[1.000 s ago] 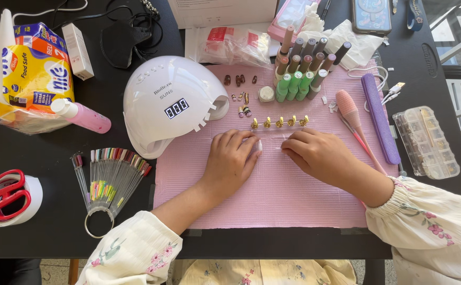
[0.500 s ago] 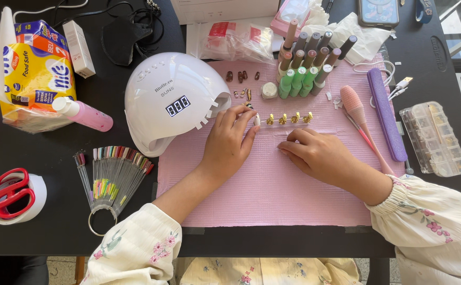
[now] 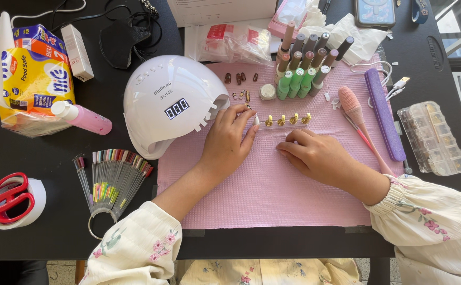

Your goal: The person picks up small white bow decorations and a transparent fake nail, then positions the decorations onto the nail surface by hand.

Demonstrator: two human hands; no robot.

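Clear compartmented box (image 3: 432,138) at far right, tiny decorations in its cells; cluster of upright polish bottles (image 3: 305,66) at the mat's top edge. Ribbed pink mat (image 3: 272,184), smooth white domed nail lamp (image 3: 171,103). Left hand (image 3: 229,142) pinching a small pale nail tip (image 3: 256,120) at the left end of the clear strip of gold-based nail stands (image 3: 286,121); right hand (image 3: 315,155) loosely curled, holding nothing, fingertips pressed on the mat just below the strip. Left hand now higher, nearer the lamp than a second ago
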